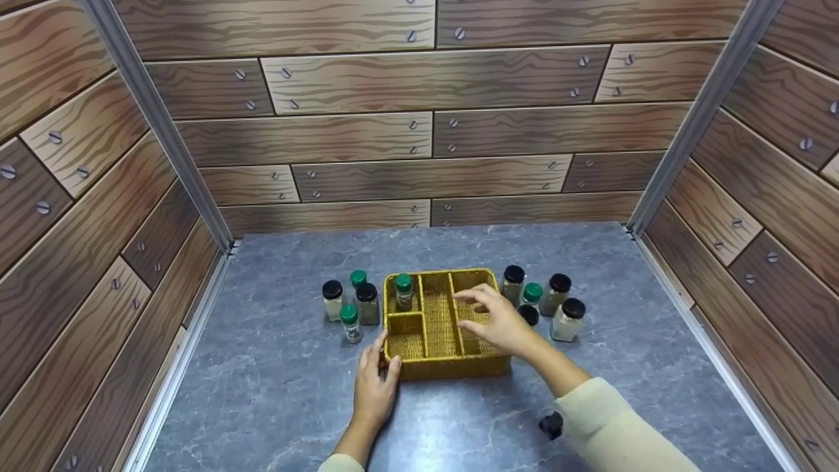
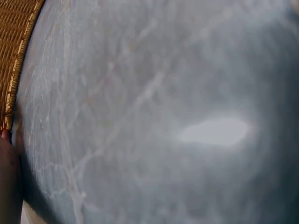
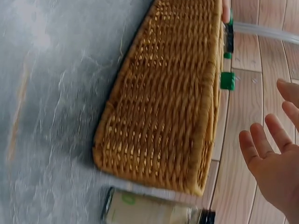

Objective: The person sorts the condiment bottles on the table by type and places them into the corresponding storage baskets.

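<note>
While one green-capped jar (image 1: pixel 404 298) stands upright in the far left compartment of the basket (image 1: pixel 452 369), the others are outside on the table (image 1: pixel 262 387): four left jars (image 1: pixel 367 309) and five right jars (image 1: pixel 555 300).

Head view: basket sits between the two groups. No jar shows in the near left or middle compartment. By this count I judge the filling to be at an early stage: one in, up to nine left if all are meant to go in. Left hand (image 1: pixel 377 390) touches the basket's near left corner, thumb and fingers apart. Right hand (image 1: pixel 499 321) is above the right compartment, thumb apart from fingertips, nothing between them. It covers part of that compartment, so contents there are not fully checked; it also hides most of one right jar. Labels too small to read. Dark object (image 1: pixel 551 426) beside the right sleeve (image 1: pixel 623 426): cannot identify.

Left wrist view: mostly blurred table with glare. Basket and hand are cut off at the left edge; grip cannot be told from here.

Right wrist view: fingers spread, holding nothing; hand cut off at right. Basket wall conceals the interior. Pale jar (image 3: pixel 149 210) beside it is cropped below. Green cap (image 3: pixel 227 80) shows past the rim, its body hidden.
</note>
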A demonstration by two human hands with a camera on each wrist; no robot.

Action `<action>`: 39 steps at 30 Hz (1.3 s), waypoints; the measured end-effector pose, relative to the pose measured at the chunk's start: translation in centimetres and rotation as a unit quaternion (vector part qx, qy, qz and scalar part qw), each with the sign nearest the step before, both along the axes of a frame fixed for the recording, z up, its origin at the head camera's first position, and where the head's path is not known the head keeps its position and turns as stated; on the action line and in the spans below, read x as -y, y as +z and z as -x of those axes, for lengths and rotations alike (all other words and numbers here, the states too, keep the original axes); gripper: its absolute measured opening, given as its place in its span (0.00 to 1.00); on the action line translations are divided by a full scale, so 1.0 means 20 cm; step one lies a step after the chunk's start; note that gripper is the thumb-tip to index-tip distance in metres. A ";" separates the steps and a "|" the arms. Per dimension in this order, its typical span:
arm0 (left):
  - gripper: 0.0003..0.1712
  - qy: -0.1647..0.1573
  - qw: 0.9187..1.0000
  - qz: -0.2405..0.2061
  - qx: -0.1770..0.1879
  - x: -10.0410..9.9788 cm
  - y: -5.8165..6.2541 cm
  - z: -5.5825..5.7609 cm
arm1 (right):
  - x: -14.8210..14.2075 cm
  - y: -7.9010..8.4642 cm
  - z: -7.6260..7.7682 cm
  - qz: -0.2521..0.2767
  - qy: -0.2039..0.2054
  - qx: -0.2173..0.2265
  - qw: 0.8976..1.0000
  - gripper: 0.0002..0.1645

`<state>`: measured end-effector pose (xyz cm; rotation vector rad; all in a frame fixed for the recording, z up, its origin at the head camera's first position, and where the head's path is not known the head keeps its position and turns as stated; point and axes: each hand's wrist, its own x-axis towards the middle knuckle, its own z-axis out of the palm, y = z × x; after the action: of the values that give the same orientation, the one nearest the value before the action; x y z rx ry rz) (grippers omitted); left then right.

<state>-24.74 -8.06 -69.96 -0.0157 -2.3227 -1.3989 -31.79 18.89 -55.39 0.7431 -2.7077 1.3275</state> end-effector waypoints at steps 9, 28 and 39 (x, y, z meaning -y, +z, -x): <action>0.34 0.000 1.000 -0.003 0.001 -0.01 -0.01 -0.02 | -0.20 0.00 -0.01 -0.015 -0.018 -0.012 1.000 0.32; 0.33 0.004 1.000 0.001 -0.005 0.00 0.00 0.00 | -0.50 -0.02 0.04 -0.025 -0.076 -0.023 0.997 0.28; 0.34 0.000 1.000 0.000 -0.006 0.00 0.01 -0.01 | -0.61 -0.09 0.07 -0.014 -0.070 0.002 0.997 0.30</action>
<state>-24.59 -8.12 -69.84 -0.0239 -2.3121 -1.3942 -33.27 31.16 -57.20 0.5416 -2.7304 1.2643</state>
